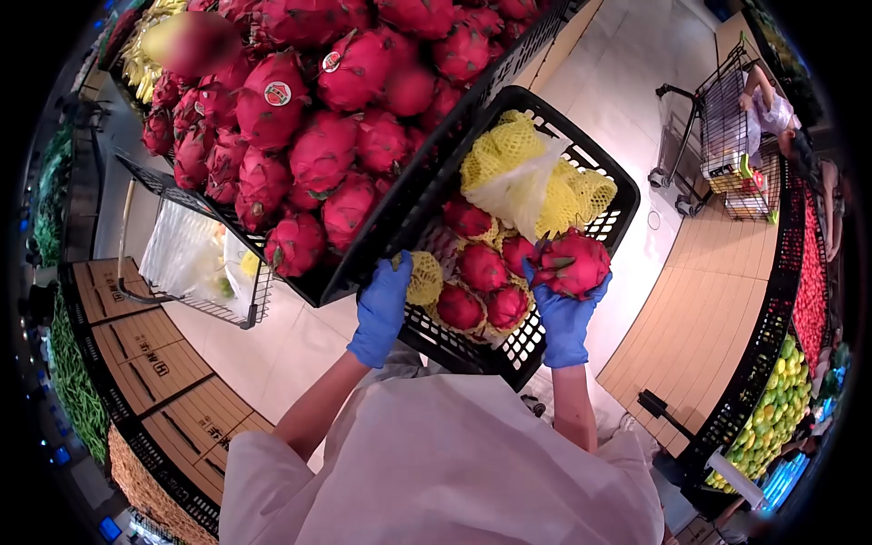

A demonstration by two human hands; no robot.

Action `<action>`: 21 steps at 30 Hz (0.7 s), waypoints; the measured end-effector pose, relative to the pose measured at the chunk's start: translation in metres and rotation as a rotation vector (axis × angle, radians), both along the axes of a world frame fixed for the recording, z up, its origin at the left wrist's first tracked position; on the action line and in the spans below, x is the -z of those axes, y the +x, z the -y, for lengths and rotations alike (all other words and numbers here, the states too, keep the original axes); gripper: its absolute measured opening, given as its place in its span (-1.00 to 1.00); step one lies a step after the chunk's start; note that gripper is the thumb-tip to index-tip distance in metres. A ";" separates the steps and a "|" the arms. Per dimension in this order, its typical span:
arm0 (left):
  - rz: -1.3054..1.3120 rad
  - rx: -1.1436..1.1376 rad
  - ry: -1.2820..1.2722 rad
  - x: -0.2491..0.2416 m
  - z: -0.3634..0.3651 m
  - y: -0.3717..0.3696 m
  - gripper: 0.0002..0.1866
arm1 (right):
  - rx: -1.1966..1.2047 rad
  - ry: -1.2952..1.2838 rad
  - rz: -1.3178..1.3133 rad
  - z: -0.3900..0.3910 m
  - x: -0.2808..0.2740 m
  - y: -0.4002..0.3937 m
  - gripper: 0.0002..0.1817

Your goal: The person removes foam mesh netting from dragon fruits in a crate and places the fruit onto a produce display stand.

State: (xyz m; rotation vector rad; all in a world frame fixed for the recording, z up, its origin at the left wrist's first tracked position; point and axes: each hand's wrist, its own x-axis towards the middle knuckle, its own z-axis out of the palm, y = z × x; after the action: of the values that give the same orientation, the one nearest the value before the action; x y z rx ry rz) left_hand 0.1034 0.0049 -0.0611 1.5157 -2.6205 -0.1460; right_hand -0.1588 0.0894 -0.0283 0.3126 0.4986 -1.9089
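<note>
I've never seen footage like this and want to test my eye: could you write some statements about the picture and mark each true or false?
1. The right hand grips a dragon fruit. True.
2. That fruit is wrapped in a yellow net. False: its red skin is bare.
3. The left hand wears a blue glove. True.
4. The black basket holds nothing but bananas. False: it contains red fruits and yellow foam nets, among other things.
5. More dragon fruits are piled at the upper left of the basket. True.
</note>
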 end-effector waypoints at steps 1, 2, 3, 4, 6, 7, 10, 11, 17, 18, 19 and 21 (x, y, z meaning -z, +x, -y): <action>0.003 -0.001 -0.005 0.001 0.001 -0.002 -0.48 | -0.020 0.024 0.024 -0.002 -0.001 -0.001 -0.21; 0.111 0.024 0.078 0.002 0.001 -0.008 -0.49 | -0.035 0.030 0.030 -0.004 -0.001 -0.001 -0.20; 0.216 0.049 0.164 0.003 -0.001 -0.014 -0.50 | -0.050 0.036 0.035 -0.005 0.000 -0.001 -0.20; 0.212 0.048 0.163 -0.011 -0.002 -0.021 -0.50 | -0.065 0.042 0.041 -0.007 0.001 -0.002 -0.20; 0.225 0.095 0.315 -0.039 -0.005 -0.030 -0.50 | -0.100 -0.011 0.073 -0.006 -0.007 0.004 -0.14; 0.204 0.126 0.252 -0.039 -0.009 -0.029 -0.52 | -0.120 -0.022 0.075 -0.006 -0.013 0.007 -0.12; -0.040 0.123 0.268 -0.077 -0.010 -0.034 -0.60 | -0.138 0.053 0.083 -0.008 -0.025 0.012 -0.08; -0.043 0.120 0.260 -0.085 -0.010 -0.036 -0.60 | -0.167 0.056 0.063 -0.009 -0.026 0.013 -0.09; -0.934 0.233 0.345 -0.126 0.005 -0.054 -0.80 | -0.205 0.066 -0.063 -0.001 -0.046 0.042 -0.16; -0.937 0.242 0.346 -0.125 0.006 -0.056 -0.80 | -0.204 0.076 -0.075 -0.001 -0.048 0.047 -0.19; -0.929 0.200 0.379 -0.122 0.006 -0.057 -0.83 | -0.219 0.084 -0.100 -0.001 -0.049 0.051 -0.19; -0.960 0.162 0.417 -0.111 0.007 -0.057 -0.86 | -0.220 0.116 -0.136 -0.001 -0.052 0.060 -0.18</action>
State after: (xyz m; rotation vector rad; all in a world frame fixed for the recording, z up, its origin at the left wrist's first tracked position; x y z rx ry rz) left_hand 0.0468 -0.0020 0.0503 0.9196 -1.9488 -1.1616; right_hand -0.0985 0.0903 0.0240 0.1953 0.7074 -1.6978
